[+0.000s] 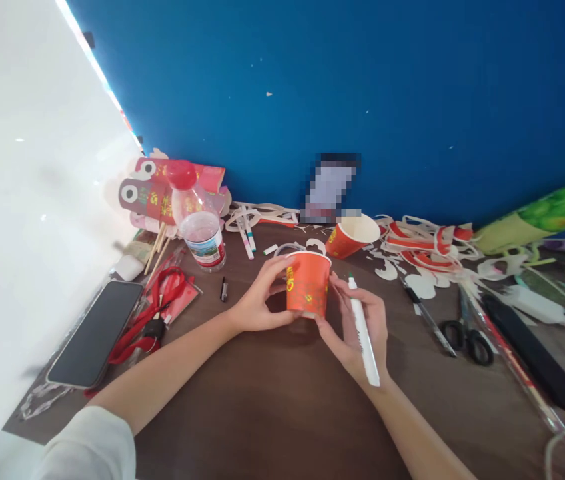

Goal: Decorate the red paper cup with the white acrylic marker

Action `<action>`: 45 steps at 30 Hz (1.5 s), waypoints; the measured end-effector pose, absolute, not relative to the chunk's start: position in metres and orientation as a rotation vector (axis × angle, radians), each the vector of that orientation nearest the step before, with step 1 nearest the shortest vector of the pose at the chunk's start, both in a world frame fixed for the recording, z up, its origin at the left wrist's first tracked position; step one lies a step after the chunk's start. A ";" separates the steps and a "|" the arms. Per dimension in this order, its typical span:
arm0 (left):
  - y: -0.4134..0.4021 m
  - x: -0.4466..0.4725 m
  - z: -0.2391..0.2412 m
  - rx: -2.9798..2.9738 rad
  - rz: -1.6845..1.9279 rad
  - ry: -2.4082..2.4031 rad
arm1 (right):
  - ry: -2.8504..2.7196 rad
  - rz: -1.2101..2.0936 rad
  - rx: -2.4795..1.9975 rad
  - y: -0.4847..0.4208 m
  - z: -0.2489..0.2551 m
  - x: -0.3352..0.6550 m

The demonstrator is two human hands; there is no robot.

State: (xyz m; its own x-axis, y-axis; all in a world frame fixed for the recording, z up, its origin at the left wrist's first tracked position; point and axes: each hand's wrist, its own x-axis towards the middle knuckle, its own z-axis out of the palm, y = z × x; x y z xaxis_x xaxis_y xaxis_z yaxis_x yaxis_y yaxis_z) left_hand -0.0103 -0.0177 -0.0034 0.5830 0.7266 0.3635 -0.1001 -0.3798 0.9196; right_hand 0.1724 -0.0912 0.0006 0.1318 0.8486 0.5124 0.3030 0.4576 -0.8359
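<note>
An orange-red paper cup (307, 285) with gold print stands upright on the brown table (272, 393). My left hand (258, 300) grips its left side, fingers wrapped round the wall. My right hand (358, 328) touches the cup's right side with the fingertips and holds a white marker (363, 330) with a green tip pointing up and away. A second orange cup (351, 237) lies tilted just behind, apart from both hands.
A water bottle (201, 233) with a red cap stands back left, beside paper fish crafts (152, 190). A phone (95, 333) and red lanyard (155, 317) lie left. Scissors (467, 330), a pen (427, 317) and paper scraps (422, 250) lie right. A blue wall (362, 87) is behind.
</note>
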 end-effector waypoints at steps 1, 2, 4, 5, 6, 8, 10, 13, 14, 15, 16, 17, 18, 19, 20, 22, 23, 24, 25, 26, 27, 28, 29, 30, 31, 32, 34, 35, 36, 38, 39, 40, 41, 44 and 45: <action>-0.017 -0.010 -0.004 1.720 0.988 0.548 | -1.459 0.520 -1.093 -0.091 0.000 0.175; -0.016 -0.009 -0.004 1.714 1.015 0.583 | -1.468 0.492 -1.092 -0.091 0.000 0.178; -0.015 -0.008 -0.005 1.737 1.057 0.647 | -1.442 0.411 -1.130 -0.093 0.000 0.181; -0.015 -0.008 -0.006 1.754 1.068 0.670 | -1.397 0.363 -1.172 -0.094 0.001 0.181; -0.015 -0.008 -0.006 1.775 1.069 0.685 | -1.340 0.321 -1.228 -0.095 0.001 0.182; -0.015 -0.008 -0.008 1.828 1.066 0.693 | -1.245 0.306 -1.307 -0.097 0.004 0.182; -0.015 -0.008 -0.009 1.900 1.071 0.678 | -1.230 0.370 -1.303 -0.099 0.008 0.181; -0.016 -0.009 -0.009 2.018 1.069 0.667 | -1.320 0.459 -1.203 -0.100 0.015 0.180; -0.016 -0.009 -0.008 2.051 1.057 0.679 | -1.348 0.472 -1.172 -0.101 0.017 0.179; -0.017 -0.009 -0.007 2.079 1.044 0.695 | -1.362 0.472 -1.148 -0.101 0.019 0.178; -0.017 -0.009 -0.006 2.102 1.032 0.714 | -1.366 0.474 -1.137 -0.101 0.021 0.178; -0.018 -0.009 -0.005 2.117 1.020 0.731 | -1.362 0.480 -1.136 -0.100 0.022 0.177; -0.019 -0.009 -0.004 2.127 1.010 0.740 | -1.357 0.494 -1.140 -0.100 0.024 0.177; -0.019 -0.009 -0.003 2.132 1.002 0.743 | -1.358 0.508 -1.138 -0.099 0.025 0.176; -0.020 -0.010 -0.003 2.136 0.996 0.740 | -1.372 0.522 -1.127 -0.098 0.026 0.176; -0.021 -0.010 -0.003 2.147 0.991 0.716 | -1.425 0.532 -1.075 -0.096 0.027 0.176; -0.021 -0.010 -0.003 2.153 0.986 0.698 | -1.447 0.523 -1.042 -0.095 0.028 0.177; -0.021 -0.010 -0.003 2.159 0.979 0.680 | -1.463 0.516 -1.018 -0.094 0.028 0.177; -0.021 -0.010 -0.003 2.160 0.971 0.666 | -1.465 0.514 -1.008 -0.094 0.029 0.178; -0.021 -0.010 -0.003 2.158 0.964 0.655 | -1.456 0.517 -1.011 -0.094 0.029 0.178; -0.021 -0.010 -0.003 2.153 0.958 0.648 | -1.438 0.519 -1.021 -0.094 0.029 0.179; -0.021 -0.010 -0.003 2.149 0.955 0.642 | -1.414 0.521 -1.043 -0.094 0.029 0.179; -0.021 -0.009 -0.003 2.148 0.956 0.634 | -1.389 0.521 -1.070 -0.094 0.029 0.180; -0.020 -0.009 -0.003 2.152 0.957 0.625 | -1.368 0.517 -1.099 -0.095 0.029 0.181; -0.020 -0.009 -0.004 2.159 0.957 0.616 | -1.354 0.510 -1.127 -0.095 0.030 0.181; -0.020 -0.008 -0.004 2.168 0.954 0.606 | -1.351 0.502 -1.149 -0.095 0.029 0.182; -0.020 -0.008 -0.005 2.177 0.951 0.591 | -1.372 0.477 -1.158 -0.095 0.028 0.182; -0.020 -0.008 -0.005 2.177 0.952 0.586 | -1.390 0.459 -1.150 -0.095 0.027 0.182; -0.020 -0.008 -0.005 2.175 0.954 0.584 | -1.407 0.438 -1.141 -0.095 0.026 0.182; -0.020 -0.008 -0.006 2.173 0.960 0.578 | -1.440 0.398 -1.132 -0.094 0.024 0.181; -0.020 -0.008 -0.006 2.174 0.963 0.576 | -1.456 0.387 -1.135 -0.094 0.023 0.180; -0.019 -0.008 -0.006 2.175 0.962 0.576 | -1.471 0.380 -1.135 -0.093 0.023 0.180; -0.019 -0.008 -0.006 2.175 0.961 0.577 | -1.486 0.373 -1.129 -0.093 0.023 0.179; -0.019 -0.008 -0.007 2.177 0.954 0.586 | -1.521 0.335 -1.097 -0.092 0.023 0.177; -0.019 -0.008 -0.007 2.177 0.955 0.586 | -1.529 0.319 -1.088 -0.092 0.023 0.177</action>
